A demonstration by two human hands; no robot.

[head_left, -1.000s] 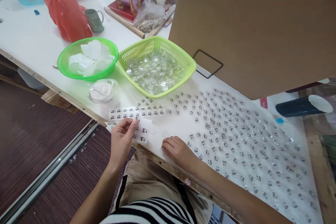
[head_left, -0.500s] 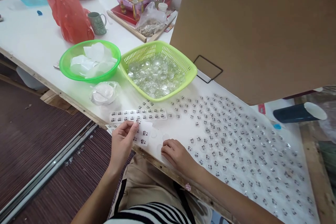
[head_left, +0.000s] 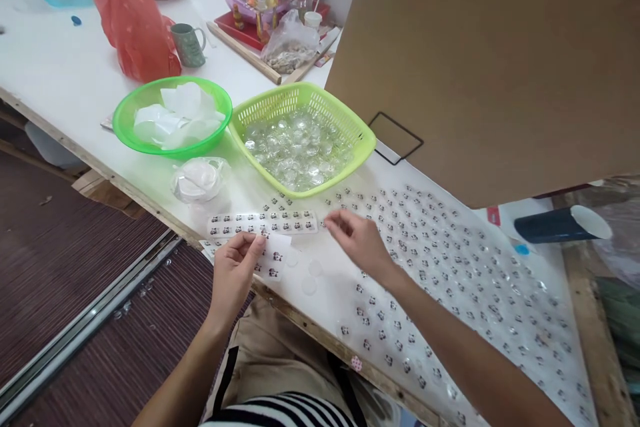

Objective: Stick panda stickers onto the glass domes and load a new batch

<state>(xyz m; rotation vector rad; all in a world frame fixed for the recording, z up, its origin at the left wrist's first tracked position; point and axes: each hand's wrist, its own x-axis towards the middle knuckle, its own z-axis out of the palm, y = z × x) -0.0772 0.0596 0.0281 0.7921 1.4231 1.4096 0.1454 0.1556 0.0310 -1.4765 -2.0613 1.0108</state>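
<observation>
My left hand (head_left: pixel 235 273) pinches a small white sheet of panda stickers (head_left: pixel 273 259) between thumb and fingers, near the table's front edge. Behind it lies a longer strip of panda stickers (head_left: pixel 263 223), flat on the table. My right hand (head_left: pixel 356 240) is over the table just right of that strip, its fingertips drawn together; whatever they hold is too small or hidden to make out. Between my hands rest a few plain clear discs (head_left: pixel 309 285). Many clear discs with panda stickers (head_left: pixel 450 280) spread across the right of the table, partly behind my right forearm.
A yellow-green basket (head_left: pixel 310 191) full of clear discs stands behind my hands. Left of it are a green bowl (head_left: pixel 123 127) with white paper scraps and a plastic-wrapped roll (head_left: pixel 197 180). A large cardboard sheet (head_left: pixel 475 67) rises at right, near a dark cup (head_left: pixel 550 227).
My right hand has moved away from the plain discs by the front edge, up and to the right, beside the strip's end. My left hand still holds the sheet in nearly the same place.
</observation>
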